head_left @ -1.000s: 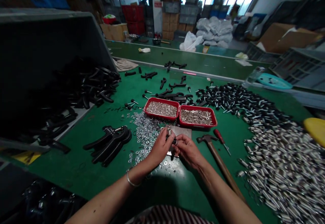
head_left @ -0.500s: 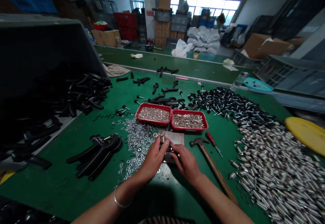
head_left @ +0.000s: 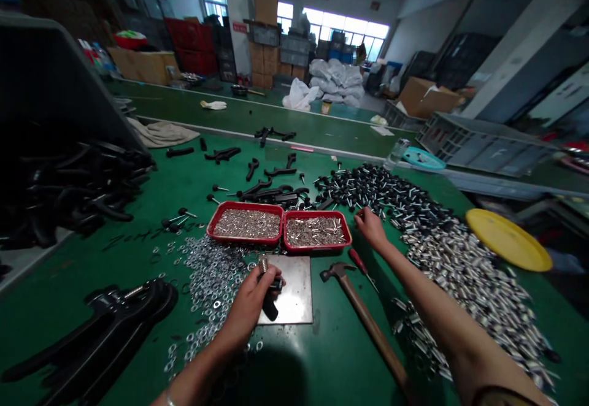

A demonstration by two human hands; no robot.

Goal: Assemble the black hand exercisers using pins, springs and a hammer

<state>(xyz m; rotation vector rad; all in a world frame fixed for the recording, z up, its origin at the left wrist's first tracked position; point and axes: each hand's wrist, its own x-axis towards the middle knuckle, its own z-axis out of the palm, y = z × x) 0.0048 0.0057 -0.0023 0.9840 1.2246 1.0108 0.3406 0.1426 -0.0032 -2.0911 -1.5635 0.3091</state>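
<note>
My left hand (head_left: 252, 292) is closed round a black part (head_left: 270, 308) with a metal spring (head_left: 263, 264) at its top, over the left side of a metal plate (head_left: 294, 289). Just right of the right-hand red tray (head_left: 317, 248), my right hand (head_left: 368, 225) is closed, its fingertips bunched near the edge of the pile of black-headed bolts (head_left: 381, 188). Whatever those fingertips hold, if anything, is too small to make out. The left-hand red tray (head_left: 246, 241) contains small metal pieces.
A hammer (head_left: 368, 326) and a red-handled screwdriver (head_left: 359, 261) lie right of the plate. Washers (head_left: 214, 283) spread at left, beside black handle assemblies (head_left: 110, 326). Metal cylinders (head_left: 478, 289) are heaped at right, near a yellow lid (head_left: 508, 240). A grey crate (head_left: 483, 145) stands behind.
My right hand has left my left hand and reached forward and right, towards the bolts. My left hand still holds the part. The view has shifted right.
</note>
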